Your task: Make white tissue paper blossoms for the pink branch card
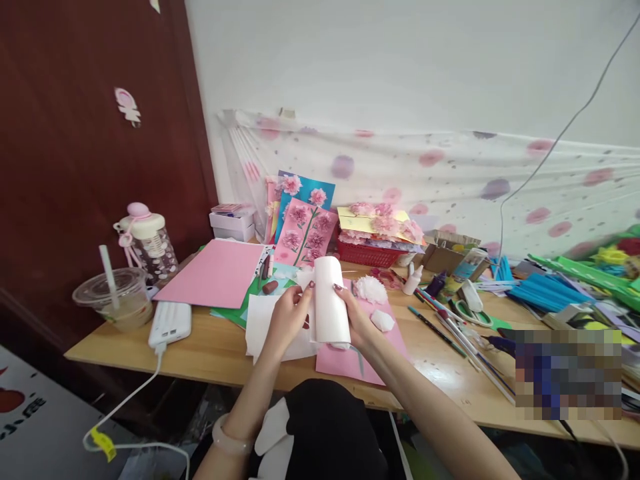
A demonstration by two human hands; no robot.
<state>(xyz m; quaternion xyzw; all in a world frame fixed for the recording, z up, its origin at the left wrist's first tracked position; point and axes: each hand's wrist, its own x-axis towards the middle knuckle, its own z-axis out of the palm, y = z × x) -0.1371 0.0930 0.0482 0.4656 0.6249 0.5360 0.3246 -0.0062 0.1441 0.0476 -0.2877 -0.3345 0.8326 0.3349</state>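
A white tissue paper roll is held upright, slightly tilted, in front of me above the table. My right hand grips its right side, thumb on the front and the other fingers hidden behind. My left hand is closed at the roll's left edge, with thumb and fingertips on the paper. Beneath my hands lie a white sheet and a pink card. On that card rest a fluffy white paper flower and a small white paper piece.
Left are a lidded drink cup, a bottle, a power bank and a pink sheet. Flower cards and a red basket stand behind. Brushes, a glue bottle and blue strips lie right.
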